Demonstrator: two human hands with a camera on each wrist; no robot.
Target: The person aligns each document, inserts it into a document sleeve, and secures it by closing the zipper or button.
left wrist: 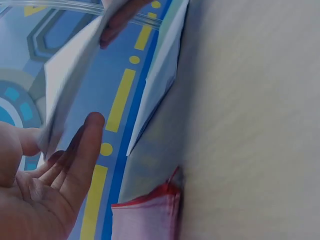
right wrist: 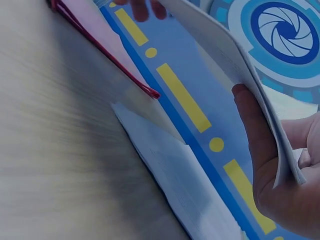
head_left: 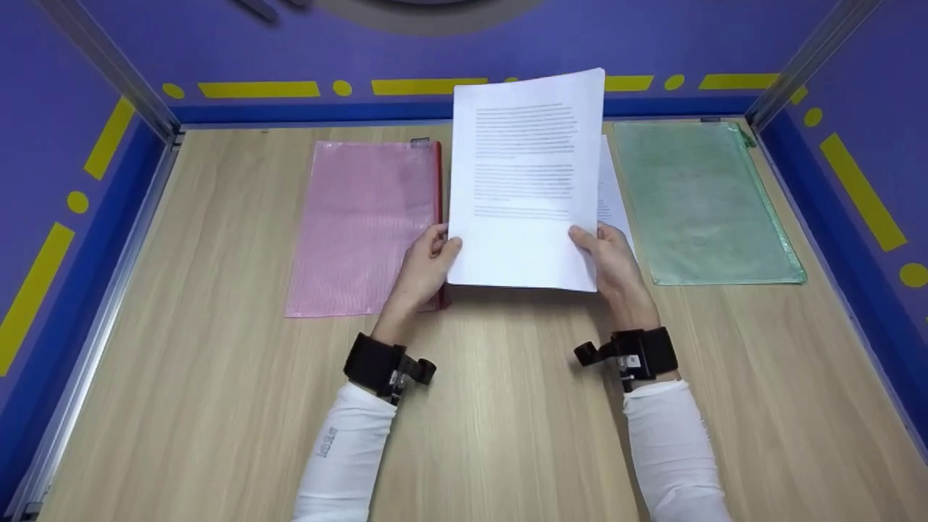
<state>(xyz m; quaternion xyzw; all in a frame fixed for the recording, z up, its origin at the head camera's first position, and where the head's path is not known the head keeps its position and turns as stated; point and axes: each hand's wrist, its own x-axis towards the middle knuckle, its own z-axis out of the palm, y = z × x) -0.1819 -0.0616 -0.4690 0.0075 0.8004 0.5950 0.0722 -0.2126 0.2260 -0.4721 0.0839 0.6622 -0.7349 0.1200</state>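
Note:
A stack of printed paper sheets (head_left: 525, 181) is held up off the table, text side toward the head camera. My left hand (head_left: 426, 264) pinches its left edge near the bottom, thumb in front and fingers behind. On the opposite edge, my right hand (head_left: 615, 264) grips the sheets the same way; the right wrist view shows its fingers (right wrist: 255, 125) against the back of the stack. Behind and below the held stack lie more printed sheets (head_left: 612, 196) on the table, mostly hidden in the head view.
A pink zip pouch (head_left: 362, 225) with a red zipper edge lies left of the papers. To the right lies a green zip pouch (head_left: 710, 206). The wooden table (head_left: 507, 420) is bordered by blue and purple panels (head_left: 406, 58) at the back and sides.

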